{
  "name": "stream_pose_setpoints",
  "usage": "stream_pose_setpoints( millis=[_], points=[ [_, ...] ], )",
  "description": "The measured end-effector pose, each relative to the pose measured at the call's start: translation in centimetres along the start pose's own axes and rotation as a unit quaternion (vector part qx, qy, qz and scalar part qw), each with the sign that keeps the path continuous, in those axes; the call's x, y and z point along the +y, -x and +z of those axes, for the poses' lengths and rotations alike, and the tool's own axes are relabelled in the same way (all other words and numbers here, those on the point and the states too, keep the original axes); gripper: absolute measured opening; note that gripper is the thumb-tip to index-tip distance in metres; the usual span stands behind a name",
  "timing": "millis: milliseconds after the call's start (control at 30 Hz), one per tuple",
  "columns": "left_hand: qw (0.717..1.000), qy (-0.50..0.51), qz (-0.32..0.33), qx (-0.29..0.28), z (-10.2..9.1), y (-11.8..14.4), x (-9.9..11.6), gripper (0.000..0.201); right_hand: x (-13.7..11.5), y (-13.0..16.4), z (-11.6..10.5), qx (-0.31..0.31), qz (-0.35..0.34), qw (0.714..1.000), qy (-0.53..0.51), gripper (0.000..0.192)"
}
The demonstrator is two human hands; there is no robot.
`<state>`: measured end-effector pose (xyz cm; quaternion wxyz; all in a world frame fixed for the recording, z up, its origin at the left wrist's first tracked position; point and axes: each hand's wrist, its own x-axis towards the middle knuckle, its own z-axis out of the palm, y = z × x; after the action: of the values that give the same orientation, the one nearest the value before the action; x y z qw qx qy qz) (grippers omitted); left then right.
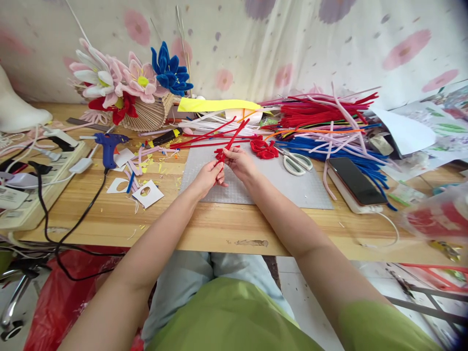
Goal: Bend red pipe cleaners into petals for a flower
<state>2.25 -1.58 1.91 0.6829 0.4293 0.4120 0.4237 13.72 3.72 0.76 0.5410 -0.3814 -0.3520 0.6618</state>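
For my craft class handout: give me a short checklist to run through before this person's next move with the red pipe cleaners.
1. Both hands on the red pipe cleaners: ok, left hand and right hand pinch them.
2. Work over the grey mat: ok.
3. Scissors within reach: ok, on the mat.
4. Glue gun clear of the hands: ok.
5. Glue gun hot: cannot tell.
6. Phone away from work: ok.
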Motion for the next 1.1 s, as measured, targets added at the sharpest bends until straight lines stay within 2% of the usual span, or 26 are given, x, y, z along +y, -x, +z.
stream_pose_setpoints(
  millis=[167, 267, 367, 533, 667, 867, 1100],
  points=[
    [1.0, 0.009, 0.008, 0.022, -0.1, -0.1, -0.1, 0.024, 0.2, 0.0, -0.2, -0.01, -0.009, 1.0, 0.014, 0.029],
    [0.999, 0.03, -0.016, 0.018, -0.6, -0.1, 0.1, 0.028, 0.1, 0.0, -0.3, -0.034, -0.023, 0.999, 0.002, 0.031],
    [0.999, 0.036, -0.034, 0.021, -0.6, -0.3, 0.1, 0.03, 0.0, -0.1, -0.3, -0.021, -0.027, 0.999, -0.018, 0.032],
    [0.998, -0.016, -0.001, 0.053, 0.8, -0.4, -0.3, 0.031, -0.1, -0.8, -1.0, 0.043, -0.03, 0.998, -0.02, 0.033],
    [0.998, -0.035, 0.016, 0.054, 1.8, -0.4, -0.4, 0.032, -0.2, -1.3, -1.8, 0.035, -0.048, 0.998, -0.007, 0.033],
    [0.998, -0.038, 0.02, 0.048, 2.1, -0.5, -0.7, 0.031, -0.2, -1.3, -2.2, 0.035, -0.039, 0.999, -0.001, 0.032],
    [0.998, 0.015, -0.027, 0.05, 2.8, -1.0, 0.0, 0.03, -1.1, -1.0, -2.8, 0.03, -0.057, 0.998, -0.003, 0.03]
  ],
)
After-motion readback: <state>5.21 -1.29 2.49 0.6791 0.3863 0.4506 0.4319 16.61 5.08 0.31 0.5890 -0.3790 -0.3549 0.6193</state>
